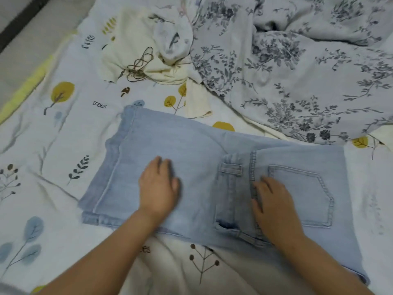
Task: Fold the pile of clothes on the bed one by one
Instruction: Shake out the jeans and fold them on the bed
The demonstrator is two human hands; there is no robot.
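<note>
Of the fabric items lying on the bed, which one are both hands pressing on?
The light blue jeans: the left hand and right hand lie flat on them. The cream garment and floral cloth lie untouched beyond.

Soft, even, fairly bright light casts faint shadows; the picture is slightly blurred, with wide-angle bending at edges.

**Bed, with items on its surface**

Bed [63,128]: white sheet printed with trees and leaves. On it: light-blue jeans [191,167], folded flat; cream garment [136,50], crumpled; grey floral quilt [297,71], bunched at right.
</note>
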